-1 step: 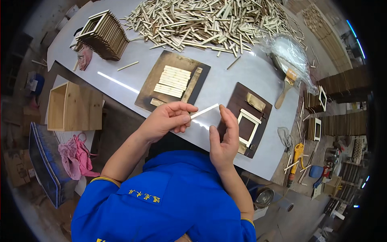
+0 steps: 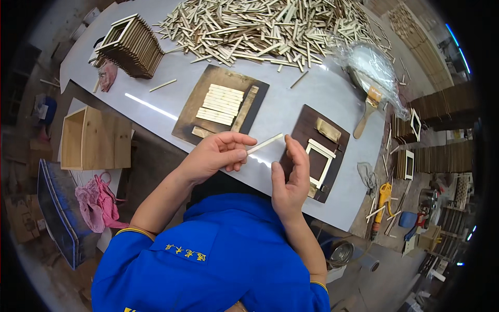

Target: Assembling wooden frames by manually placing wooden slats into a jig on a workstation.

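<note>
The strip (image 2: 266, 143) over the near edge of the light grey desk (image 2: 286, 104) is pale cream, like the row of strips (image 2: 221, 104) on the brown, dark-edged left board (image 2: 191, 112) and the frame (image 2: 327, 169) on the dark reddish-brown right board (image 2: 305, 122). The far pile (image 2: 270, 31) mixes cream and brown. The near shirt (image 2: 234, 244) is bright blue, trimmed yellow; the left cloth bag (image 2: 107, 200), speckled pink.

Wooden stick (image 2: 265, 144), one: visible face duller and creamier than the earlier bright white; shifted slightly toward 3 o'clock. Hands, left (image 2: 218, 154) and right (image 2: 291, 182): likewise. Square board (image 2: 193, 110) and dark board (image 2: 304, 124): shifted slightly toward 9 o'clock in the view.
</note>
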Motion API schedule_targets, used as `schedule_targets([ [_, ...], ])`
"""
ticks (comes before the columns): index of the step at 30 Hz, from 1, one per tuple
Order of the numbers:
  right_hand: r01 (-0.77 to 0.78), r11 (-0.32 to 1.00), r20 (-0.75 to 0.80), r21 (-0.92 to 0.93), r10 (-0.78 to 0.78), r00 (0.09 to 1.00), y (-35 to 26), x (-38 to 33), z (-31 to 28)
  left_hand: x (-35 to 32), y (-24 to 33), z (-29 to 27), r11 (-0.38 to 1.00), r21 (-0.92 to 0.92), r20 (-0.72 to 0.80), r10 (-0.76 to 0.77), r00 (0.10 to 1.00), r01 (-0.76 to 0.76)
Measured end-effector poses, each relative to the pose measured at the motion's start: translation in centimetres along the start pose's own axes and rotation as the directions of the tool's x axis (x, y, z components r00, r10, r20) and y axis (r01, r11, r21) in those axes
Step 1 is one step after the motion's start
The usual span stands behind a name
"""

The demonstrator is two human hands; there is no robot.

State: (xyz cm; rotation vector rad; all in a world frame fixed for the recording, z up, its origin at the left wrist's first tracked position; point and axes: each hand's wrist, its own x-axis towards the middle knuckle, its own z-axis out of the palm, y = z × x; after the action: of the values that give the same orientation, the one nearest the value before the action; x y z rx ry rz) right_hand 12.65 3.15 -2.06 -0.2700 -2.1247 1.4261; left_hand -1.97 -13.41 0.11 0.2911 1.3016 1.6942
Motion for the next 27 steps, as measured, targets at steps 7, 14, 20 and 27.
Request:
schedule_targets([
  [7, -0.031, 0.997, -0.117, -0.072, 0.023, 0.993, -0.5, -0.5, -3.1, 1.4, -0.7, 2.9, 0.995, 0.078, 0.129, -0.069, 0.989, 0.060],
  [14, -0.051, 0.984, -0.106, -0.170, 0.033, 0.994, -0.4, -0.4, -4.3, 1.8, -1.1, 5.6, 0.970, 0.218, 0.130, -0.138, 0.982, 0.108],
  [20, -0.078, 0.977, -0.116, -0.200, 0.056, 0.992, 0.0, -0.6, -5.2, 2.1, -1.8, 6.6, 0.975, 0.218, 0.145, -0.083, 0.986, 0.050],
  [27, -0.158, 0.961, -0.148, -0.225, 0.127, 0.981, 0.5, -0.6, -7.8, 2.6, -2.3, 7.1, 0.963, 0.269, 0.140, -0.045, 0.989, 0.006],
])
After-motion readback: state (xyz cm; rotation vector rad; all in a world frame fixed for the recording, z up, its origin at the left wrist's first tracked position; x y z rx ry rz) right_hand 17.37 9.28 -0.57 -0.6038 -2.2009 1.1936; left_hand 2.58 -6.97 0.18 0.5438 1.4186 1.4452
